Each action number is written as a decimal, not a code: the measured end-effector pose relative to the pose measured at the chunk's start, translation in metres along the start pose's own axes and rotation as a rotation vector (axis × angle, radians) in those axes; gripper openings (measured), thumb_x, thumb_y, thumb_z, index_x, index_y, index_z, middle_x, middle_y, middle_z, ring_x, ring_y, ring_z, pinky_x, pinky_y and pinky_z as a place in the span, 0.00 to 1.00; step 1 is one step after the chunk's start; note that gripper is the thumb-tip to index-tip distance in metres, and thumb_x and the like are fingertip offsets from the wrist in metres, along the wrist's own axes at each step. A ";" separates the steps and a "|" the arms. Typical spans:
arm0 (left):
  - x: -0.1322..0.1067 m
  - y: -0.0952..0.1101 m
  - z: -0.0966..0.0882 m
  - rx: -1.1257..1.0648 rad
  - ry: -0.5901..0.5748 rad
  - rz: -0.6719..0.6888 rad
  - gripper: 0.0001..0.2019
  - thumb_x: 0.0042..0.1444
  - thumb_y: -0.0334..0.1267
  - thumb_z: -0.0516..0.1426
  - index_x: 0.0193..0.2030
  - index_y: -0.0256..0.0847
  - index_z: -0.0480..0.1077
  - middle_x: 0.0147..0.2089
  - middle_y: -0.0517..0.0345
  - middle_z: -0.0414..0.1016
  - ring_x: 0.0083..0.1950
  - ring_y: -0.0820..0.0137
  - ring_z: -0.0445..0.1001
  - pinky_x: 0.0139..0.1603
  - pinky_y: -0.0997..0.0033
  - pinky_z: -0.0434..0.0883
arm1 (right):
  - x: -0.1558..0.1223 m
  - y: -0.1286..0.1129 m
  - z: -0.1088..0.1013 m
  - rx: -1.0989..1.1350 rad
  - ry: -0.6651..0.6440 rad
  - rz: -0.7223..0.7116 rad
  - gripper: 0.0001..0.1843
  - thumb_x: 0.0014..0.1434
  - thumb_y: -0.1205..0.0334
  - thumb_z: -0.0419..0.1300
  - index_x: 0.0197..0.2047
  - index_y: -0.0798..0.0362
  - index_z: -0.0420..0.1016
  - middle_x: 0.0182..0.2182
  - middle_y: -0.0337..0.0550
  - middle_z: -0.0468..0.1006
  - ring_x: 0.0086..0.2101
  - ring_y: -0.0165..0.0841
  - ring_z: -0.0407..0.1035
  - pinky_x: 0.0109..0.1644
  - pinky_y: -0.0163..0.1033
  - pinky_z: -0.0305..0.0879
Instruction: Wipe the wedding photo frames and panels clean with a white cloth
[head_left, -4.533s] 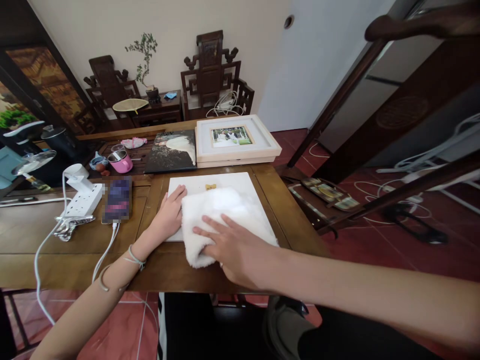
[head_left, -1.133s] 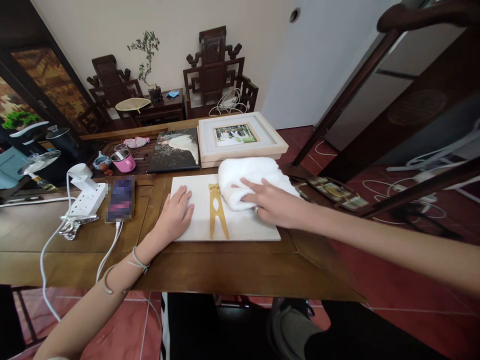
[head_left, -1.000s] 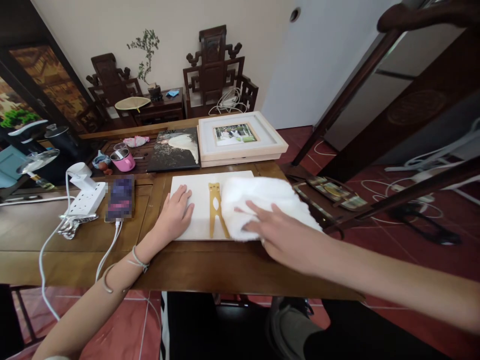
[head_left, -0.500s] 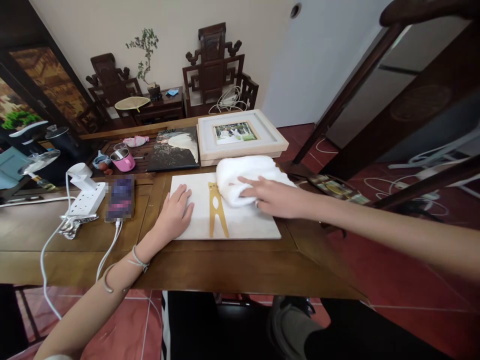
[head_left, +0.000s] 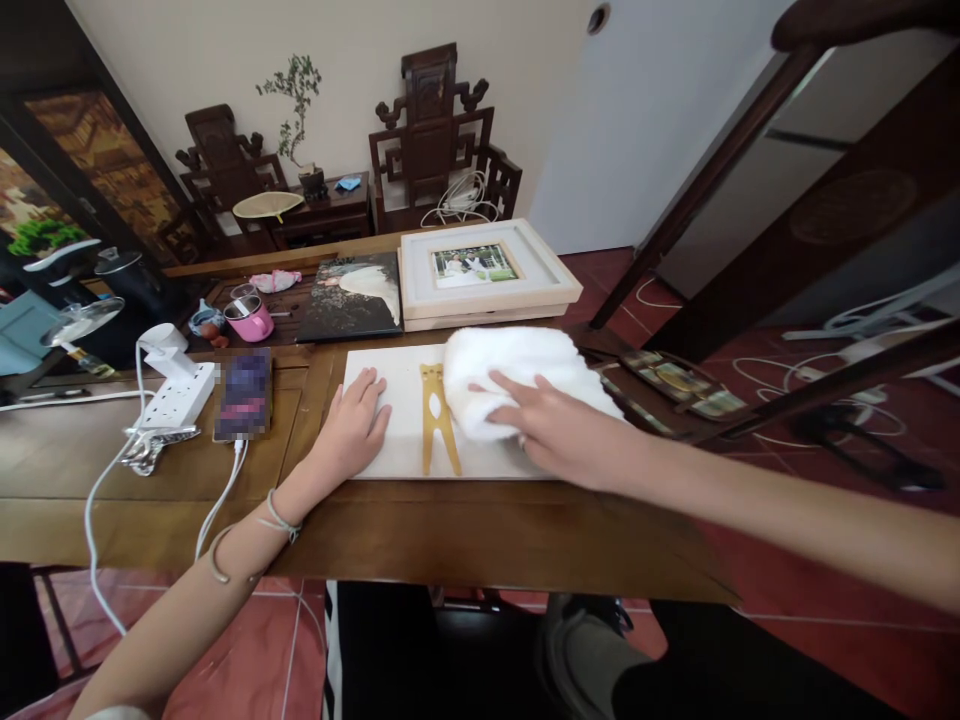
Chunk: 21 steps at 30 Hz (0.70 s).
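A white board [head_left: 397, 440] with a yellow cat-shaped stand [head_left: 437, 425] on it lies on the wooden table [head_left: 465, 535]. My left hand [head_left: 349, 432] rests flat on the board's left part, fingers stretched out. My right hand [head_left: 559, 432] presses a fluffy white cloth [head_left: 517, 365] onto the board's right part, fingers spread over it.
Behind the board lie a framed photo [head_left: 487, 275] and a dark photo print [head_left: 351, 297]. To the left are a phone [head_left: 242, 393] on a cable, a power strip [head_left: 178, 393] and a pink mug [head_left: 247, 318]. Carved chairs stand by the far wall.
The right hand slid the cloth back and forth over the board's right part; since half a second ago it came nearer and slightly right. The left hand has stayed in place.
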<state>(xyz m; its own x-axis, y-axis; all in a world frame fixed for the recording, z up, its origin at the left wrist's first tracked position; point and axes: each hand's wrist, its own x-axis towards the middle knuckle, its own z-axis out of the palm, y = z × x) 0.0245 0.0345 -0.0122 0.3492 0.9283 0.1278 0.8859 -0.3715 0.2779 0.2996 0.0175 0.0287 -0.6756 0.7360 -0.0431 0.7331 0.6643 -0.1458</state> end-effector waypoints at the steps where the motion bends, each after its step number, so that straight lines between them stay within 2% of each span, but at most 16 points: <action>1: 0.000 0.000 0.000 -0.001 0.005 0.002 0.20 0.65 0.36 0.46 0.62 0.35 0.60 0.70 0.37 0.56 0.73 0.54 0.50 0.69 0.40 0.53 | -0.012 -0.010 0.006 0.010 0.028 -0.019 0.28 0.48 0.80 0.48 0.49 0.56 0.76 0.65 0.56 0.62 0.66 0.52 0.47 0.61 0.68 0.57; 5: 0.000 0.000 0.001 -0.005 0.012 -0.001 0.20 0.65 0.36 0.46 0.62 0.35 0.61 0.70 0.37 0.57 0.73 0.54 0.51 0.69 0.40 0.53 | -0.053 -0.041 0.029 0.033 0.106 -0.054 0.27 0.43 0.79 0.49 0.43 0.51 0.78 0.66 0.47 0.61 0.67 0.52 0.46 0.61 0.71 0.56; 9: 0.000 0.002 0.000 0.001 -0.003 -0.016 0.20 0.65 0.36 0.45 0.62 0.33 0.60 0.70 0.36 0.56 0.73 0.54 0.50 0.69 0.40 0.52 | -0.060 -0.045 0.034 0.023 0.117 -0.060 0.26 0.42 0.79 0.49 0.41 0.50 0.78 0.66 0.45 0.61 0.66 0.52 0.48 0.60 0.69 0.58; 12: 0.000 0.002 0.000 0.005 -0.004 -0.015 0.20 0.65 0.36 0.45 0.62 0.34 0.60 0.70 0.37 0.56 0.73 0.54 0.51 0.69 0.41 0.52 | -0.041 -0.026 0.023 0.022 0.098 -0.054 0.29 0.44 0.80 0.48 0.45 0.51 0.78 0.65 0.47 0.63 0.66 0.50 0.50 0.62 0.67 0.57; 16: 0.000 0.000 0.002 0.000 0.007 -0.004 0.20 0.65 0.37 0.46 0.62 0.36 0.60 0.70 0.38 0.57 0.73 0.55 0.50 0.69 0.41 0.52 | -0.002 0.017 0.006 0.016 0.035 0.003 0.27 0.49 0.78 0.49 0.49 0.55 0.76 0.65 0.56 0.62 0.66 0.51 0.47 0.64 0.67 0.54; 19: 0.001 -0.001 0.003 -0.001 0.017 0.002 0.20 0.65 0.37 0.46 0.62 0.36 0.60 0.70 0.39 0.57 0.73 0.55 0.51 0.69 0.41 0.52 | 0.023 0.046 -0.002 0.026 0.000 0.018 0.28 0.50 0.78 0.48 0.52 0.55 0.73 0.64 0.57 0.63 0.66 0.49 0.47 0.64 0.65 0.54; 21: 0.001 0.000 0.002 0.000 0.014 0.000 0.20 0.66 0.37 0.45 0.62 0.35 0.60 0.70 0.38 0.57 0.73 0.55 0.51 0.69 0.41 0.53 | 0.032 0.054 -0.005 0.015 -0.004 0.022 0.29 0.50 0.78 0.48 0.53 0.55 0.73 0.64 0.57 0.64 0.66 0.50 0.48 0.62 0.64 0.56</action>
<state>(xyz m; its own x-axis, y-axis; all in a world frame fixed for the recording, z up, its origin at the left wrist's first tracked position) 0.0250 0.0353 -0.0144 0.3453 0.9279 0.1409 0.8857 -0.3718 0.2781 0.3174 0.0775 0.0240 -0.6597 0.7498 -0.0503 0.7464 0.6460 -0.1600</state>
